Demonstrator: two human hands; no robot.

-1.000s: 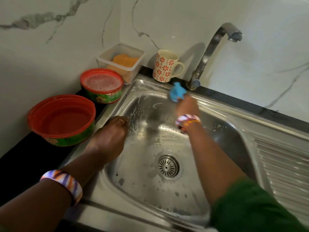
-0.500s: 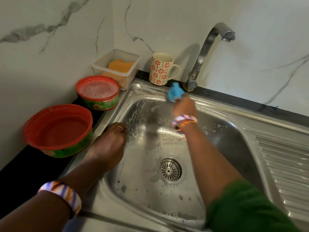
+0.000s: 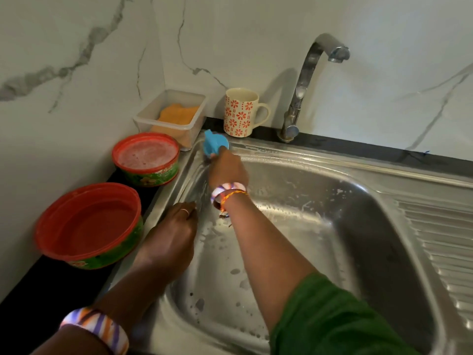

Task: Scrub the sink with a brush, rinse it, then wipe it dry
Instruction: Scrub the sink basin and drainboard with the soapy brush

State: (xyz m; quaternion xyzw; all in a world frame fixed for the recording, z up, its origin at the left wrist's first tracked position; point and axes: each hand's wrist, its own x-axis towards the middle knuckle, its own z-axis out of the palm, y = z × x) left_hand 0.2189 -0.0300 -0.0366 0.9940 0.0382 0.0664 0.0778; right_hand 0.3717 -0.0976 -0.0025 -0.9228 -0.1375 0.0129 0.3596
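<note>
Scrubbing step underway: right hand (image 3: 226,170) grips the blue brush (image 3: 213,144) at the sink (image 3: 345,175) rim's far left corner. Left hand (image 3: 171,242) rests, fingers relaxed, on the near-left edge just behind it. Next, probably working along the back rim toward the tap (image 3: 304,85).

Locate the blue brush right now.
Head view: blue brush in the right hand, at the sink's back-left corner, just below the floral mug.
</note>
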